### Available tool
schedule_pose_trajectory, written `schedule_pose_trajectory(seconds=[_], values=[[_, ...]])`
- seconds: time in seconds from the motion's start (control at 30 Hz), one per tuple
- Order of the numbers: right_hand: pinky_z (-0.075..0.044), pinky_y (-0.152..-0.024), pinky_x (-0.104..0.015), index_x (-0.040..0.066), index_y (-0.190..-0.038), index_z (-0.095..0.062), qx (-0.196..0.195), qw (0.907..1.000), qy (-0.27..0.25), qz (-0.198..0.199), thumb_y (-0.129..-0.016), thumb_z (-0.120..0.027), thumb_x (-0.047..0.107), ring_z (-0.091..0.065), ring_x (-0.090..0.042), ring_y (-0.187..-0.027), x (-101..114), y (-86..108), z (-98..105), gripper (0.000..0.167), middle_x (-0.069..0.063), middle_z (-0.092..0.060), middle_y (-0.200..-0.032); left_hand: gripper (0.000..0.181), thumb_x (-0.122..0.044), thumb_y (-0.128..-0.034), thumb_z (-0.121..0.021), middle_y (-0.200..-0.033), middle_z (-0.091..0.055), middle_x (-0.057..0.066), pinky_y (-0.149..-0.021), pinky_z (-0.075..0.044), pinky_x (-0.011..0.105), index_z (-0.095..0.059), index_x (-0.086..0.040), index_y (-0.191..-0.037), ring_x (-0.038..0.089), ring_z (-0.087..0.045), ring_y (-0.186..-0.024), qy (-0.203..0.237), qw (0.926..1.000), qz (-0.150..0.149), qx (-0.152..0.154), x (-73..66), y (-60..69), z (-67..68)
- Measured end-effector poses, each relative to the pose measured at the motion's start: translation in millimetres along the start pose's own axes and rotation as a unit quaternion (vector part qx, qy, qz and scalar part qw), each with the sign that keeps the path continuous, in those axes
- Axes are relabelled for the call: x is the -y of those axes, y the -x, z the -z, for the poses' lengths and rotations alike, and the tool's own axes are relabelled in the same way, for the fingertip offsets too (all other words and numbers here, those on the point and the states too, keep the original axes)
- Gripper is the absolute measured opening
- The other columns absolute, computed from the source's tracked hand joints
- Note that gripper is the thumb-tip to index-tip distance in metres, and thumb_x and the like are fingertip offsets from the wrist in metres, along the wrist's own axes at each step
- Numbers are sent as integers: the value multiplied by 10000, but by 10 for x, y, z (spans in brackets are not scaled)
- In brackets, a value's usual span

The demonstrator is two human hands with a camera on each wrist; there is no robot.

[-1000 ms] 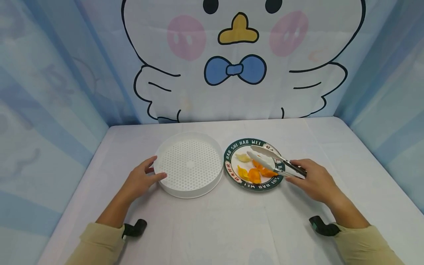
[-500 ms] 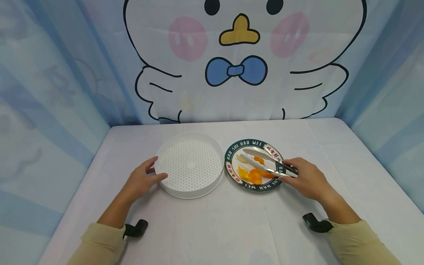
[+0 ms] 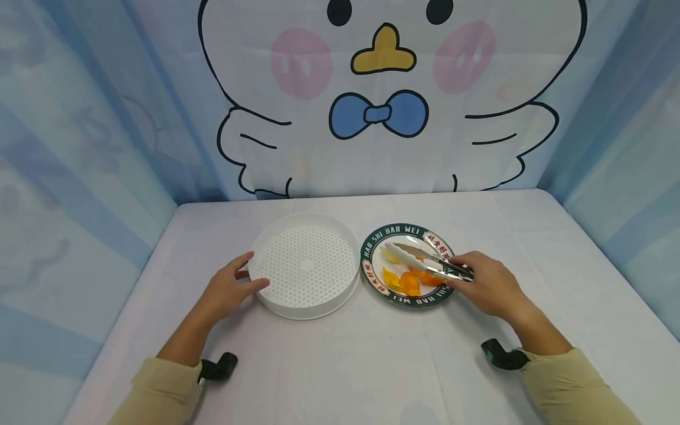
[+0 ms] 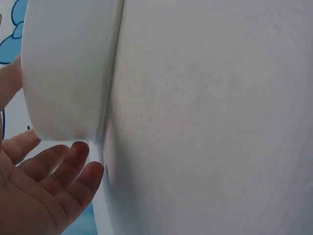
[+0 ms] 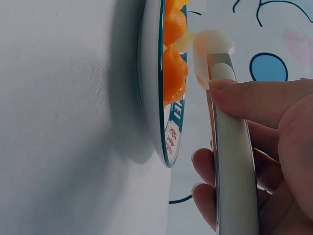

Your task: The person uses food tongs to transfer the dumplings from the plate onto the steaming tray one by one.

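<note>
Tongs (image 3: 417, 264) shifted left, narrowed over plate (image 3: 370, 278), in right grip (image 3: 491, 285)

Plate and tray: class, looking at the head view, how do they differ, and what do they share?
The tray looks wider and taller-walled than the plate. The plate is edged in lettered green, while the tray is plain white. The plate holds orange and yellow pieces; the tray shows none. Both are round and rest on the table.

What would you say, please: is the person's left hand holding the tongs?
No, the right hand grips the tongs over the plate, while the left hand is at the white tray.
</note>
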State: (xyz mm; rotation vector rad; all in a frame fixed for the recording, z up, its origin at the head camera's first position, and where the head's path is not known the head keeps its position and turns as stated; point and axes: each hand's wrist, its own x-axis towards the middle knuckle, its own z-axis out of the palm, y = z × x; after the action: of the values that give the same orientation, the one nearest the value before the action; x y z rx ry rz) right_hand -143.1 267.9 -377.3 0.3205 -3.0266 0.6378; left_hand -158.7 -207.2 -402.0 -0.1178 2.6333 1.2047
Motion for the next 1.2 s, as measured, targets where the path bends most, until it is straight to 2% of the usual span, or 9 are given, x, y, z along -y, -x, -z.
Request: schedule_pose_trajectory(seconds=[0.13, 0.33, 0.43, 0.67, 0.93, 1.2], values=[[-480, -901, -592, -40, -1268, -642, -28, 10000, -22, 32, -898, -760, 240, -601, -404, -1045, 12, 0, 9, 478, -249, -631, -1227, 867, -395, -930, -704, -1529, -356, 275, -982, -464, 572, -239, -89, -1595, 442, -418, -1342, -33, 9999, -111, 76, 18, -10, 43], [-476, -909, -590, -54, -1262, -640, -74, 9999, -87, 67, -896, -763, 222, -598, -404, -1043, 15, 5, 8, 475, -252, -632, -1218, 854, -374, -941, -697, -1608, -262, 204, -1006, -436, 602, -228, -98, -1599, 422, -383, -1379, 121, 9987, -381, 301, 82, -70, 129], [-465, -924, -599, -57, -1266, -635, -94, 9998, -143, 67, -898, -760, 212, -591, -415, -1061, 14, 3, 3, 472, -257, -628, -1224, 866, -362, -940, -704, -1613, -259, 200, -1029, -414, 604, -213, -98, -1602, 411, -383, -1385, 192, 9979, -451, 434, 113, -94, 147], [-465, -927, -594, -65, -1284, -613, -113, 9995, -310, -13, -913, -732, 195, -574, -401, -1040, 42, -1, 29, 468, -265, -610, -1243, 843, -364, -941, -700, -1609, -246, 228, -1033, -409, 606, -233, -139, -1605, 417, -387, -1381, 233, 9977, -356, 528, 122, -103, 154], [-516, -852, -520, -44, -1298, -609, -189, 9989, -424, 97, -922, -733, 213, -568, -326, -932, 156, -58, 76, 472, -228, -626, -1200, 839, -348, -941, -703, -1611, -234, 239, -1052, -383, 614, -237, -127, -1602, 423, -381, -1386, 279, 9976, -374, 517, 121, -100, 154], [-482, -957, -566, -36, -1307, -608, -86, 9983, -541, 196, -918, -742, 212, -570, -374, -1039, 374, -149, 82, 480, -246, -603, -1257, 843, -334, -940, -704, -1611, -235, 239, -1062, -366, 619, -230, -119, -1603, 428, -370, -1396, 368, 9973, -336, 541, 117, -104, 156]])
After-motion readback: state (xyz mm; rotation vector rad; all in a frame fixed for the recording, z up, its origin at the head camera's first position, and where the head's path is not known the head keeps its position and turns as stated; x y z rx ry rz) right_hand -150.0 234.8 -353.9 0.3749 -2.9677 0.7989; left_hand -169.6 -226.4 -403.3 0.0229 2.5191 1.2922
